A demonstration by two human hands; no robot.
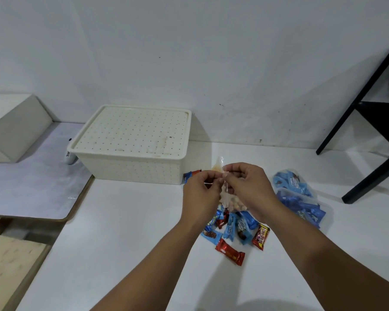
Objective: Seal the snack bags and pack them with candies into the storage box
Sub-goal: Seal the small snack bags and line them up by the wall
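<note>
Table (126, 254): white, flat and hard; everything for the task lies on its middle and far part.

Storage box (130, 169): cream plastic with a dotted lid (133, 131) closed on top, at the far left of the work area against the wall. It looks stiff and light; judged from here, the lid has to come off by its rim before anything goes in.

Bag of blue packets (301, 198): clear thin plastic, lying to the right of the hands, slumped and wrinkled. Soft and slippery by the look of it; best taken at the mouth, not the belly.

Loose candies (236, 232): small red and blue wrapped bars in a heap on the near side of the hands, two more just beside the box's right corner. Light, crinkly, easy to scoop several at once.

Snack bag (231, 204): small clear bag of round nut-like pieces, held up above the candy heap, between the two hands. The contents weigh the bottom; the film is limp, so the hold belongs at the gathered neck.

Left hand (202, 189): fingertips pressed together, pinching what looks like a thin white tie at the bag's neck.

Right hand (247, 185): thumb and forefinger pinching the bag's twisted top, other fingers curled.

Step in hand: probably tying off the neck.
</note>
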